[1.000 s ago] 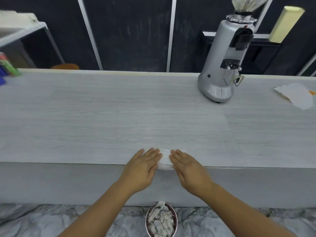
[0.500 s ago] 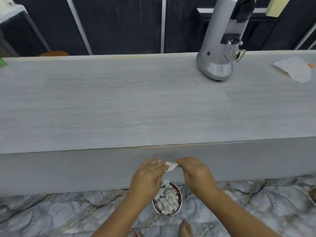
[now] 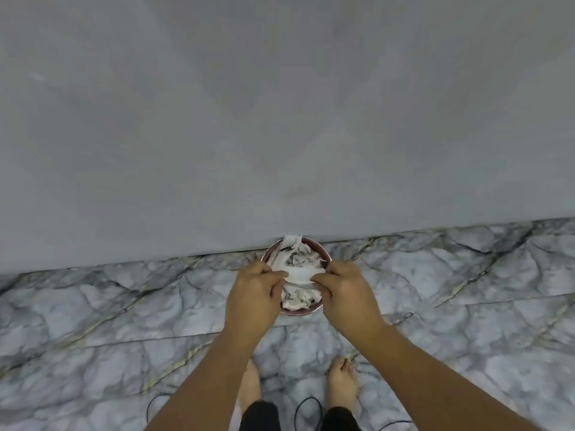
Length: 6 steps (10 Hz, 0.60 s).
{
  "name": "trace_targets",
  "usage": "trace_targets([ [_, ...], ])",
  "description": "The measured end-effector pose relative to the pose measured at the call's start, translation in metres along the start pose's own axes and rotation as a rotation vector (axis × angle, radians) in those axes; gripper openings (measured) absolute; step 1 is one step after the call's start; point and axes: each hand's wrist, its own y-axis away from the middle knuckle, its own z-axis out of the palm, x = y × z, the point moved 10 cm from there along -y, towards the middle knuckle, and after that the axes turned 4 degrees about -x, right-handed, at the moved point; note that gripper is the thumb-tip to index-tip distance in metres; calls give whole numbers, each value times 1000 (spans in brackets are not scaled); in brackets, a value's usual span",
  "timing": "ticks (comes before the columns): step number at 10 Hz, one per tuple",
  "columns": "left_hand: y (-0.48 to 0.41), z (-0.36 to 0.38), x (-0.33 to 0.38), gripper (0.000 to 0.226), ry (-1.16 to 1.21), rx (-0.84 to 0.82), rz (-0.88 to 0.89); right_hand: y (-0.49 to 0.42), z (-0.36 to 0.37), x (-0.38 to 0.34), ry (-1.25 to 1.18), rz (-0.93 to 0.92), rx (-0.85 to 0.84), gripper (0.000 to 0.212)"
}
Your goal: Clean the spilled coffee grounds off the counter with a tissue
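Down over the floor bin (image 3: 296, 310), low against the grey counter front (image 3: 280, 119), is where I now have both hands; a second ago they were pressed on the tissue at the counter's edge, so the wipe looks finished and I judge this to be the disposal step. On the left, my left hand (image 3: 253, 293) curls knuckles-up, thumb and fingers pinched on one end of the tissue (image 3: 300, 274). That tissue stretches taut across the middle, just above the crumpled used tissues (image 3: 295, 295) filling the bin. On the right, my right hand (image 3: 348, 290) mirrors the pinch on the other end, forearm angled inward.
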Motion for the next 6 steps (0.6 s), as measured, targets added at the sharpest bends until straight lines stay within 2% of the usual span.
trace_targets([
  [1, -26, 69, -61, 25, -38, -75, -75, -15, 76, 56, -37, 69, -55, 19],
  [2, -38, 131, -111, 47, -126, -274, -175, -19, 138, 98, -16, 147, -151, 32],
  [3, -36, 155, -137, 54, -120, -346, -230, -12, 158, 120, -33, 249, -144, 36],
  [5, -16, 124, -127, 38, -52, -282, -230, -1, 121, 104, -74, 309, -118, 30],
  [6, 18, 81, -107, 31, 52, -296, -320, 7, 68, 75, -152, 307, -74, 29],
])
